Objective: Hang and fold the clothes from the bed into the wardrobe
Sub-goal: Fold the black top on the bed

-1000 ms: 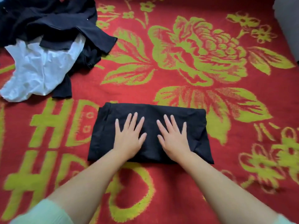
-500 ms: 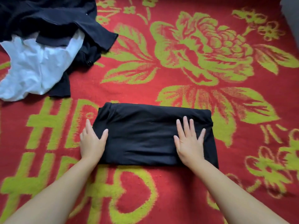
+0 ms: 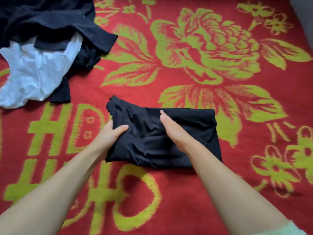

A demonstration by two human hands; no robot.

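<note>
A folded black garment (image 3: 191,126) lies on the red and green flowered bedcover (image 3: 186,73) in front of me. My left hand (image 3: 111,134) grips the garment's left end, thumb on top and fingers underneath, and that end is lifted and bunched toward the middle. My right hand (image 3: 171,129) stands on edge with straight fingers and presses into the middle of the garment. The right half of the garment still lies flat.
A heap of dark clothes (image 3: 50,22) lies at the top left of the bed, with a crumpled white garment (image 3: 33,73) under its near edge. A grey surface (image 3: 306,19) shows at the top right corner.
My left hand went from lying beside the garment's left edge to gripping and lifting that end inward. My right hand moved from the right part to the middle and turned on edge.
</note>
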